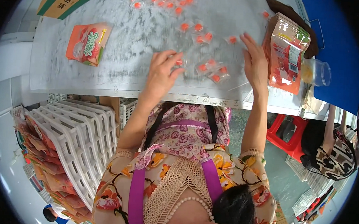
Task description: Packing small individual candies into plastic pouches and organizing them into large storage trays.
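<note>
At the table's near side, my left hand [162,70] has its thumb and fingers bent around a red gummy candy [179,62] in a clear wrapper. My right hand [255,65] is open, its fingers stretched forward over the tabletop, just right of another wrapped candy [232,39]. Between my hands lie a few wrapped candies [216,78] close together. Farther out is a second small group of wrapped candies [198,28]. A stack of red-orange printed pouches [288,55] stands beside my right hand.
More wrapped candies [169,2] are scattered at the far edge. One red pouch [87,43] lies left, near a cardboard box [69,0]. A clear plastic jar [322,73] sits at the right. Below the table are white crates [70,143], a red stool [286,136] and another person's arm [329,132].
</note>
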Demonstrator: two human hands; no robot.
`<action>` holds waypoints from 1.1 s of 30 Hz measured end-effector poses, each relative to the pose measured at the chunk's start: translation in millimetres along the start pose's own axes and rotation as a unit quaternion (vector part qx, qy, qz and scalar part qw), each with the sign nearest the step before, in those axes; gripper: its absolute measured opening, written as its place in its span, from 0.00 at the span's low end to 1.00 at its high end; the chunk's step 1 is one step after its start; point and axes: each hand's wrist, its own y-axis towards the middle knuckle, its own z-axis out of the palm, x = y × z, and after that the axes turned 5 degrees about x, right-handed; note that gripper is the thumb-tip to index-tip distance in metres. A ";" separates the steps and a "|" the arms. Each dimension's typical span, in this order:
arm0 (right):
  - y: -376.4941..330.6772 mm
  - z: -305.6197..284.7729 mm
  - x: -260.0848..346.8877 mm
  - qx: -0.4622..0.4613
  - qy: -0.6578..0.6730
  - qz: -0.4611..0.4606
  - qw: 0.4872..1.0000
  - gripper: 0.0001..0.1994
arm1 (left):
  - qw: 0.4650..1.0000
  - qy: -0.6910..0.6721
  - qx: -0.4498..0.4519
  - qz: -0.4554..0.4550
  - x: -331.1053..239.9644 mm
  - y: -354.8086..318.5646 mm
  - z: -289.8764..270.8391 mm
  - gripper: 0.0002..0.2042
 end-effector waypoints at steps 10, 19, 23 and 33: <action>-32.3 12.7 9.0 0.148 0.091 -0.010 0.985 0.21 | 0.983 -0.158 0.062 -0.075 -21.0 -6.2 23.2 0.16; 6.4 18.6 17.3 0.133 0.195 0.115 0.965 0.21 | 0.999 0.002 -0.007 -0.054 22.6 90.1 -20.6 0.19; 39.9 56.2 4.9 0.130 0.115 0.017 0.985 0.28 | 0.999 0.021 0.025 -0.021 43.4 125.8 -13.9 0.18; 56.7 61.0 -8.4 0.266 0.249 0.081 0.928 0.26 | 0.995 0.095 0.010 0.027 86.1 142.6 -8.6 0.13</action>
